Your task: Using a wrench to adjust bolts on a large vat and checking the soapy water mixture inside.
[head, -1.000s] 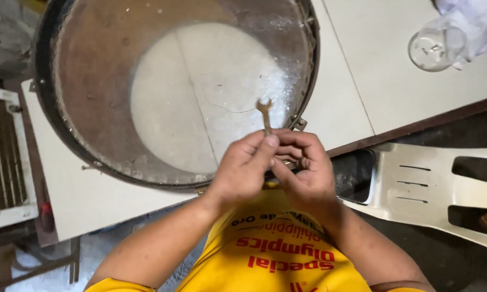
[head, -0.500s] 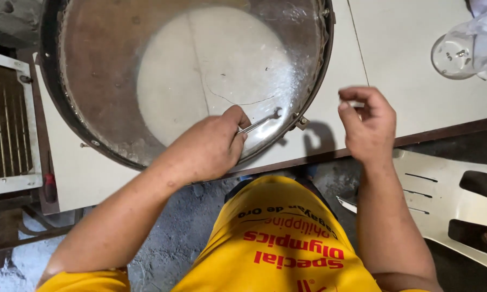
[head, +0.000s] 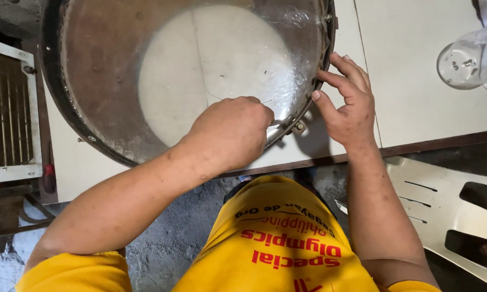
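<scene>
A big round drum (head: 92,81) lies flat on a white table (head: 411,97); its skin is see-through with a white round patch in the middle. My left hand (head: 230,132) is closed around a small metal wrench (head: 278,125), whose tip sits at a lug (head: 298,127) on the near rim. My right hand (head: 348,105) rests just right of the drum with its fingertips touching the dark hoop, fingers spread and holding nothing. Most of the wrench is hidden inside my fist.
A clear round plastic piece (head: 465,62) lies at the table's far right. A white slotted plastic chair (head: 443,205) stands at my lower right. On the left are a white framed grille (head: 8,108) and a red-handled tool (head: 49,176). Grey concrete floor lies below.
Both hands were together on the wrench near my body. The left hand then carried it to the drum's rim, and the right hand moved out and settled on the hoop.
</scene>
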